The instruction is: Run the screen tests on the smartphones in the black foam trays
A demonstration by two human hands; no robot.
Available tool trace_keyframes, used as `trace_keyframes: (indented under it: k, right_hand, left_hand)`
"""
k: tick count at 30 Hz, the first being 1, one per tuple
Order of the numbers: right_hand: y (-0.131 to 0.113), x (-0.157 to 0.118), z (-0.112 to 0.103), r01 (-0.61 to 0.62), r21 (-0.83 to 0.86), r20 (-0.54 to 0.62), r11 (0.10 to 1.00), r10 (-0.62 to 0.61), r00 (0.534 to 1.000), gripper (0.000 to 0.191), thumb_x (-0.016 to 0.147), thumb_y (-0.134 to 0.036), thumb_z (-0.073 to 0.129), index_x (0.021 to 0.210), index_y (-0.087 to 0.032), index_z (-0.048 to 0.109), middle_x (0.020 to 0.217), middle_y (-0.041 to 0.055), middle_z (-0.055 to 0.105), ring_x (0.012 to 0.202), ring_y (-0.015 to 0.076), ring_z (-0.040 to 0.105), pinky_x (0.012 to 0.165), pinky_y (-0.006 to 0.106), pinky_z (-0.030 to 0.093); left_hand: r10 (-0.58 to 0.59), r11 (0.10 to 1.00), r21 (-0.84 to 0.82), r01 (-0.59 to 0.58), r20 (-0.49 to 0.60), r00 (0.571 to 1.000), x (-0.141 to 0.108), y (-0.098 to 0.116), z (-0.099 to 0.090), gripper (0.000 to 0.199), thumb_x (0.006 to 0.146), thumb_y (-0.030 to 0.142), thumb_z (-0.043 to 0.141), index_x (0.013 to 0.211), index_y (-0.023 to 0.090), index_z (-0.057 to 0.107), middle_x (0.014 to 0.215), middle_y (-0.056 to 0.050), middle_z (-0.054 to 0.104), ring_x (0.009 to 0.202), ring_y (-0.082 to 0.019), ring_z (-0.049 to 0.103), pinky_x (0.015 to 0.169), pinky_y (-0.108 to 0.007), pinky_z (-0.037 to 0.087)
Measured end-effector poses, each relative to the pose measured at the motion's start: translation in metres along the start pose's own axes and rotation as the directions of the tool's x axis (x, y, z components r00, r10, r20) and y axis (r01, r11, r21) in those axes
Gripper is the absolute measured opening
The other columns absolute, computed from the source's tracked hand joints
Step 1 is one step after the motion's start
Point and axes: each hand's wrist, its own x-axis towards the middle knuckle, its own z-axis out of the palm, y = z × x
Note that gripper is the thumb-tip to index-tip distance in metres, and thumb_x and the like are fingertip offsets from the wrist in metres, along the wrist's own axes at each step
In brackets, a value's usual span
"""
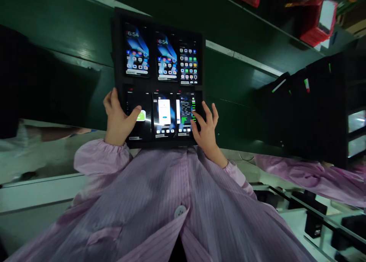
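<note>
A black tray (153, 83) bears several lit phones in two rows. Along its left edge my left hand (120, 119) has its thumb on the screen of the lower left phone (140, 127), with its fingers apart at the tray's side. My right hand (206, 129) is at the lower right corner, fingers spread, a fingertip at the edge of the lower right phone (184, 121). Between them lies the lower middle phone (164, 111), showing a white window. In the upper row, two phones show 6:54 and the upper right phone (188, 62) shows app icons.
The tray rests on a dark green table (237, 77). Dark trays or cases (309, 106) stand to the right, with a pink sleeve (300, 174) of another person below them. A red box (318, 22) is at the upper right. Dark objects (11, 79) lie at the far left.
</note>
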Motion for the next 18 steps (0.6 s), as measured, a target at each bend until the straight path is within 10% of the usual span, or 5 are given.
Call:
trace_keyframes:
  k: [18]
  right_hand:
    - [-0.053, 0.022, 0.006, 0.145, -0.011, 0.294, 0.989, -0.135, 0.946, 0.030, 0.108, -0.043, 0.062, 0.134, -0.038, 0.075, 0.178, -0.0027, 0.042, 0.172, 0.0397, 0.012, 0.134, 0.077, 0.015]
  left_hand:
    - [0.020, 1.000, -0.015, -0.020, -0.043, 0.999, -0.005, 0.008, 0.008, 0.092, 0.081, 0.036, 0.067, 0.164, 0.012, 0.035, 0.160, -0.022, 0.037, 0.163, -0.035, 0.025, 0.136, -0.058, 0.024]
